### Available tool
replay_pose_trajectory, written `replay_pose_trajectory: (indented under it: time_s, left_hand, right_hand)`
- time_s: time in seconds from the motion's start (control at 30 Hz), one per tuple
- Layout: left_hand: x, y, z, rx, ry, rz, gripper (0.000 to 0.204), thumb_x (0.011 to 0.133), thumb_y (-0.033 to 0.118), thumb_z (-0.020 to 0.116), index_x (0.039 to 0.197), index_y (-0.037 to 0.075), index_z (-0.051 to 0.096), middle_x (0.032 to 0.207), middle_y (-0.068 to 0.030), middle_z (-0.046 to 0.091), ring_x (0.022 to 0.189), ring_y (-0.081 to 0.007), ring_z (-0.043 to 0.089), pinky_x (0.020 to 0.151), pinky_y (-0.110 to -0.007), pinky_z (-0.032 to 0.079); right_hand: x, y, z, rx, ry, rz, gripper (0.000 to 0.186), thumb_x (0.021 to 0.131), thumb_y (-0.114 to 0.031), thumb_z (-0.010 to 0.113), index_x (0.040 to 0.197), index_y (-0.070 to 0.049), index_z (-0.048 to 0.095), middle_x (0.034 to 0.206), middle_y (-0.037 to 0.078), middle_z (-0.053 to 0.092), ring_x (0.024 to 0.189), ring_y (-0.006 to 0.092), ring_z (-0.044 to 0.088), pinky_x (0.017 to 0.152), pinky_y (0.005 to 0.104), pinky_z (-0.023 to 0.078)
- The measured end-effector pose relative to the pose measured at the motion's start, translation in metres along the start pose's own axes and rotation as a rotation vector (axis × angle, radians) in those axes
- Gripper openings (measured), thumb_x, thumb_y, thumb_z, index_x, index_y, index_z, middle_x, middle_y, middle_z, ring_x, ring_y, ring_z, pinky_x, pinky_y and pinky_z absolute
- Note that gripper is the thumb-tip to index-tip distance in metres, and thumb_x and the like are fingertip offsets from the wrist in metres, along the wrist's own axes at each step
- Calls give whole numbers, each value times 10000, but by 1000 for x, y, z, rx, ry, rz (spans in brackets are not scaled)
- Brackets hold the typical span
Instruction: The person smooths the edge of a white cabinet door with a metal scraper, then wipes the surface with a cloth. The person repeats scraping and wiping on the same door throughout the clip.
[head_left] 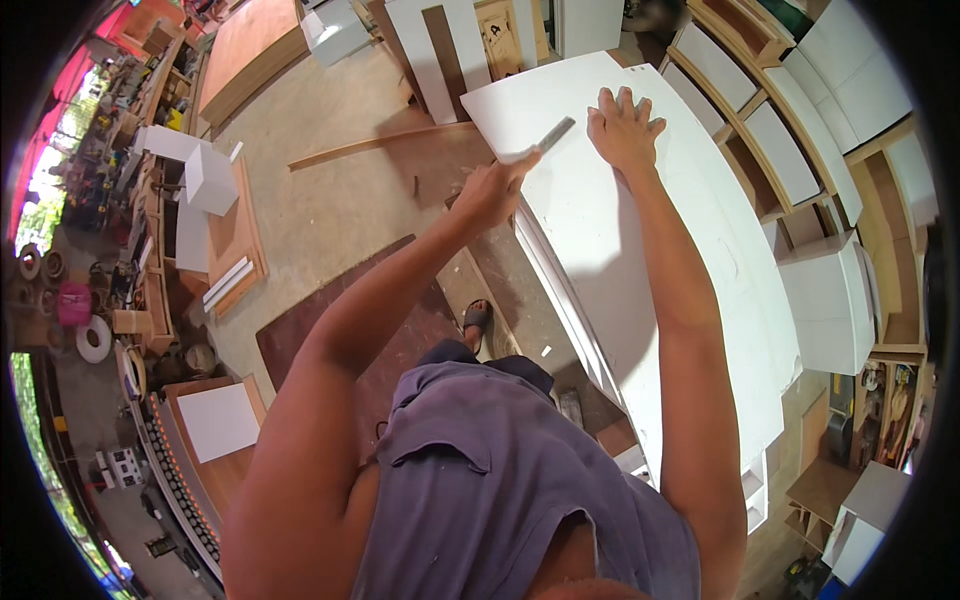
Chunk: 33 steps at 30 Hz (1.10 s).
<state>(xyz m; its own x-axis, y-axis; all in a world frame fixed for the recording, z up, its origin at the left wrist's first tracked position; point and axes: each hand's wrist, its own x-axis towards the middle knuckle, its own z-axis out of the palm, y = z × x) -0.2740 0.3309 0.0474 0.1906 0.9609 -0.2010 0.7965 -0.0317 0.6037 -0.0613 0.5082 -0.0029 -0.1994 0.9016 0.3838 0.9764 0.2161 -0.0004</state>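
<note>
A large white panel (735,350) lies in front of me and to the right, its long left edge toward my body. My left hand (492,192) is closed round a flat metal file (556,134) at the panel's far left edge. The grey blade points up and to the right over the white surface; whether it touches cannot be made out. With fingers spread, my right hand (625,132) presses flat on the panel's far end, a little right of the file.
White cabinet boxes with wooden frames (760,130) stand along the right. A wooden strip (380,145) and a dark red board (350,300) lie on the floor to the left. Stacked wooden sheets (250,55) are at the back left, near a cluttered workbench (155,220).
</note>
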Motion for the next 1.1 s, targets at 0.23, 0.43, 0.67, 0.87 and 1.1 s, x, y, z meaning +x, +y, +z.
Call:
replay_pose_trajectory:
  time_s: [0.23,0.43,0.67,0.87,1.1]
  left_hand:
    - [-55,-71,96,171,85,357,591,880,12,519,1444,189,488,683,-194,606,608,-325,629,610,-481,506]
    - [-26,-43,53,44,41,174,582,922,48,528,1477,204,445,691,-188,581,591,-318,618,607,-482,505]
    - [-31,-48,44,-41,19,154,571,915,26,511,1463,179,475,684,-220,591,604,-326,642,572,-464,512]
    - [-98,-36,39,-141,-144,151,624,926,-13,466,1498,232,431,1097,-233,670,849,-328,689,805,-443,536]
    - [38,-50,-17,-40,236,196,591,939,15,504,1487,230,451,732,-258,550,601,-288,575,622,-420,485]
  right_hand:
    - [-4,2,-3,0,-10,17,450,972,-403,447,1329,-137,512,1454,154,424,1328,482,351,1009,744,242]
    - [4,-6,-29,28,-324,100,522,1003,-452,359,1471,-224,404,1610,136,263,1462,476,193,1116,717,141]
    - [19,-4,-25,100,-292,103,514,920,-380,480,1388,-169,494,1498,129,386,1392,466,294,1064,744,180]
    - [47,0,10,131,-180,199,521,962,-434,407,1445,-241,443,1564,118,317,1430,480,238,1073,745,169]
    - [42,-32,8,11,-164,19,529,991,-435,363,1476,-226,388,1565,111,305,1385,523,255,1037,779,189]
